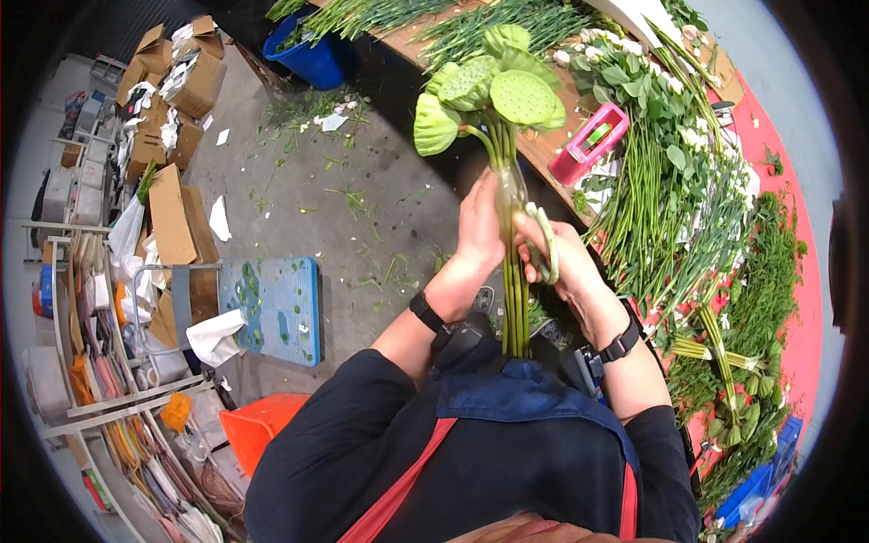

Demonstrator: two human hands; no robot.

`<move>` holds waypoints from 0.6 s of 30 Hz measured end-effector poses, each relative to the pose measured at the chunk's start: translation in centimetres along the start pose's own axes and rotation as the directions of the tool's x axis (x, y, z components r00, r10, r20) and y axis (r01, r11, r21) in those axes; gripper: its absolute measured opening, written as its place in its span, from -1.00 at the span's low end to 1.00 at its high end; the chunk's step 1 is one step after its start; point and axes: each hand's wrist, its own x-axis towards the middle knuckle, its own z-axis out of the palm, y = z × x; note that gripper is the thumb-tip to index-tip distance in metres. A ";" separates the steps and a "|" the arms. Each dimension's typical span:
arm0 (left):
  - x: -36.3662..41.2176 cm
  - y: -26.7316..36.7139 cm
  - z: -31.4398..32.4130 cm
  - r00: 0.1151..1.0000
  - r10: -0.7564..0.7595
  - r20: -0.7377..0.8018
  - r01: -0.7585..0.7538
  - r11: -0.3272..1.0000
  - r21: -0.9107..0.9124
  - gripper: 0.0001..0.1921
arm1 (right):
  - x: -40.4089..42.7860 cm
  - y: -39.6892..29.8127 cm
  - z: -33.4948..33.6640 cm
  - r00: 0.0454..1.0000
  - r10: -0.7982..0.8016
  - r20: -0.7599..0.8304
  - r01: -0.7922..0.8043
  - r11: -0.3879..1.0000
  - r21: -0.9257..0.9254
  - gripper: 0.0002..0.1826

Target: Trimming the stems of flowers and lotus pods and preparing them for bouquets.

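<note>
A bunch of green lotus seed pods stands upright in front of my chest, its long stems hanging down. Clear tape or film wraps the stems just below the pods. From the left, my left hand cups the bunch at this wrapped part. My right hand is on the other side, its thumb and fingertips pinched close against the stems. Looped around its fingers are pale green handles, apparently of scissors; the blades are hidden.
At right, the table bears a pink tape dispenser, cut greenery and tied lotus bundles. A blue bucket, a blue platform trolley, an orange bin and cardboard boxes stand on the littered floor.
</note>
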 end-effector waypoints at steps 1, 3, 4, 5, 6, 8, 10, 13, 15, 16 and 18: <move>-0.2 -0.2 0.3 1.000 0.015 0.006 -0.015 0.999 -0.028 -0.69 | 0.2 -0.5 0.1 1.000 -0.016 -0.020 0.016 1.000 0.007 -0.55; -0.3 0.1 0.7 1.000 0.017 0.007 -0.016 0.998 -0.068 -0.72 | 0.5 -1.1 -0.1 0.999 -0.027 -0.027 0.026 0.999 -0.020 -0.56; -0.4 0.4 0.8 1.000 0.019 0.006 -0.018 0.997 -0.069 -0.72 | 0.3 -1.3 -0.2 0.999 -0.029 -0.028 0.028 0.998 -0.050 -0.56; -0.5 0.8 0.7 0.999 0.021 0.032 -0.019 0.997 -0.073 -0.72 | 0.2 -1.3 -0.3 0.999 -0.031 -0.028 0.029 0.996 -0.080 -0.56; -0.5 1.1 0.8 0.998 0.027 0.056 -0.022 0.997 -0.078 -0.69 | 0.1 -0.9 -0.6 0.994 -0.070 -0.078 0.055 0.981 -0.184 -0.55; -0.9 1.4 0.9 0.998 0.043 0.049 -0.045 0.999 0.026 -0.63 | 1.0 2.1 -2.2 0.956 -0.241 -0.165 0.124 0.846 -0.518 -0.59; -0.7 1.3 0.6 0.996 0.061 0.063 -0.070 0.988 0.139 -0.43 | 0.8 3.7 -2.3 0.898 -0.399 -0.184 0.186 0.726 -0.662 -0.41; -0.7 0.7 0.5 0.990 0.100 0.099 -0.114 0.982 0.151 -0.42 | 0.8 6.2 -1.2 0.937 -0.304 -0.172 0.137 0.774 -0.618 -0.28; -0.7 0.8 0.4 0.989 0.110 0.097 -0.125 0.979 0.161 -0.41 | 1.8 7.5 -1.3 0.953 -0.281 -0.117 0.223 0.905 -0.362 -0.39; -0.7 0.8 0.1 0.982 0.143 0.120 -0.163 0.971 0.177 -0.43 | 1.7 7.6 -1.3 0.952 -0.282 -0.116 0.224 0.906 -0.360 -0.39; -1.1 1.0 0.0 0.960 0.236 0.151 -0.271 0.919 0.288 -0.54 | 1.3 7.4 -0.9 0.971 -0.233 -0.046 0.223 0.962 -0.159 -0.49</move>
